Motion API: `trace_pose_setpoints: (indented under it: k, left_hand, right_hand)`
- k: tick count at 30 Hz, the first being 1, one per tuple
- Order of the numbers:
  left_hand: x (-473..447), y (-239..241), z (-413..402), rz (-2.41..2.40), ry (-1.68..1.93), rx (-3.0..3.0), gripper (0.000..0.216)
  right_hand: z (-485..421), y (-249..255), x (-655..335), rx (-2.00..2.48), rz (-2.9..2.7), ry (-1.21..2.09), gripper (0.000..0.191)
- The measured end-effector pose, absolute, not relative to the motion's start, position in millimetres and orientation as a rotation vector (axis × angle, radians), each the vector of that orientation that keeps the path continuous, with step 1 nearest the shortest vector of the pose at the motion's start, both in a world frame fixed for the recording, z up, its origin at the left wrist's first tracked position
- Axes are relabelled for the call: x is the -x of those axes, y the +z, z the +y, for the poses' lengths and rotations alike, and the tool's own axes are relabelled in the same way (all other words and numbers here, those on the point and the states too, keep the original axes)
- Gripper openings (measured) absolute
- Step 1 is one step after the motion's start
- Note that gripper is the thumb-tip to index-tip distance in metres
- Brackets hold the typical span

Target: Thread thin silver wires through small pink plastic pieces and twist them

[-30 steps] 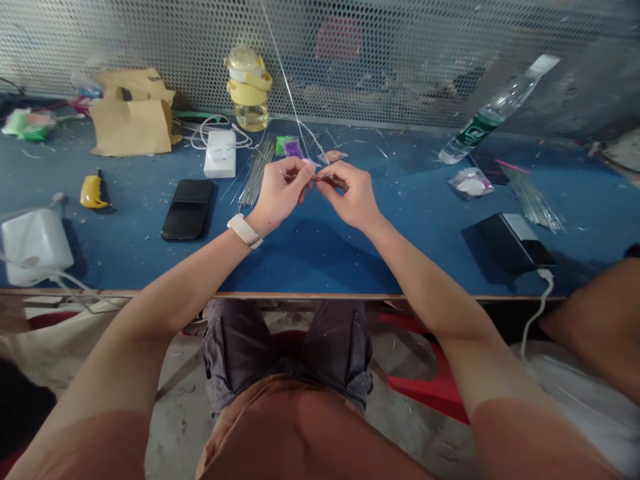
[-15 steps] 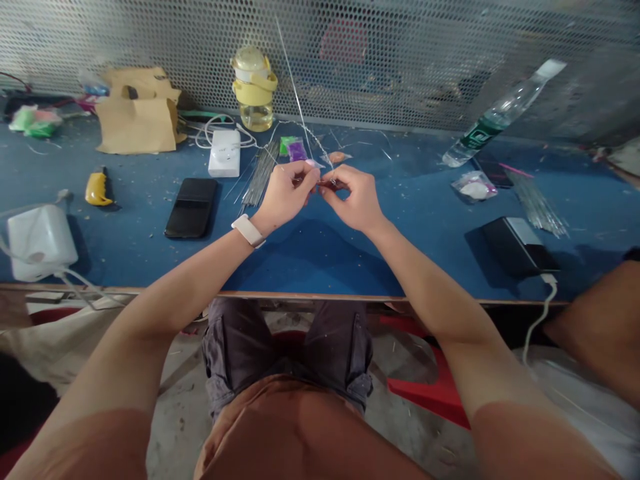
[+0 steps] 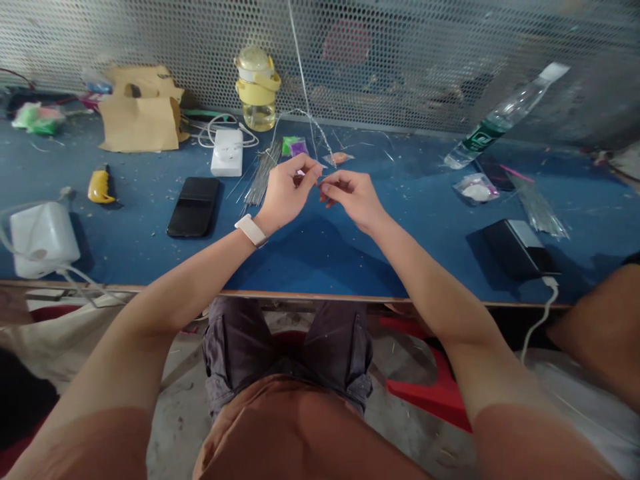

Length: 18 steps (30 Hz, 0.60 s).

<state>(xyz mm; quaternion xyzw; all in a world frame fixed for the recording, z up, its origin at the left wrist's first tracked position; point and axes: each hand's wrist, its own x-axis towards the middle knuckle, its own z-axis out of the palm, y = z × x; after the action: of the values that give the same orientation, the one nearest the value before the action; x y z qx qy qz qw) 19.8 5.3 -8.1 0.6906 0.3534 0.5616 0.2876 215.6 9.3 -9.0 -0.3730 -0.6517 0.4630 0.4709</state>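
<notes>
While the two hands meet above the middle of a scuffed blue tabletop (image 3: 320, 263), the left hand (image 3: 291, 190) has its thumb and fingertips pinched on thin silvery wire (image 3: 300, 61), one straight length of which rises in front of a grey perforated metal screen (image 3: 190, 47). The right hand (image 3: 354, 197) is just beside it, fingers drawn narrowly together; whether they grip the wire I cannot tell. A twisted silvery strand (image 3: 323, 135) slants down toward the fingertips.

Pale specks and stray bits dot the blue surface, which ends in a thin brown front edge. A bundle of straight grey metal wires (image 3: 261, 175) lies near the left hand, with a black rectangular phone (image 3: 194, 207) farther left. Near the screen stands a clear drinking bottle with a yellow band (image 3: 259, 93); toward the right is a clear plastic bottle with a green label and white cap (image 3: 483, 139). Below, a red plastic stool (image 3: 430, 397) shows over a grey, littered floor (image 3: 175, 427).
</notes>
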Motion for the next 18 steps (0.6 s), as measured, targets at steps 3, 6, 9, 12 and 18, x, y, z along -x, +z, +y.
trace_pose_setpoints:
  k: [3,6,9,12,18]
  left_hand:
    - [-17.6,-7.3,3.9,0.999,1.521,-1.905,0.029]
    - [-17.1,-6.4,2.3,0.997,1.539,-1.981,0.026]
    - [-16.8,-5.4,2.2,0.997,1.541,-2.068,0.022]
    - [-15.9,-4.3,2.7,1.012,1.523,-2.084,0.021]
    - [-14.8,-4.5,2.9,0.969,1.462,-2.048,0.027]
  right_hand:
    - [8.1,-9.8,-210.8,0.873,-1.418,1.428,0.037]
    - [5.6,-7.7,-208.5,0.830,-1.298,1.557,0.036]
    - [4.8,-5.3,-209.8,0.846,-1.265,1.580,0.037]
    - [5.0,-6.1,-210.5,0.858,-1.268,1.543,0.042]
    - [4.9,-14.5,-203.0,0.826,-1.232,1.565,0.059]
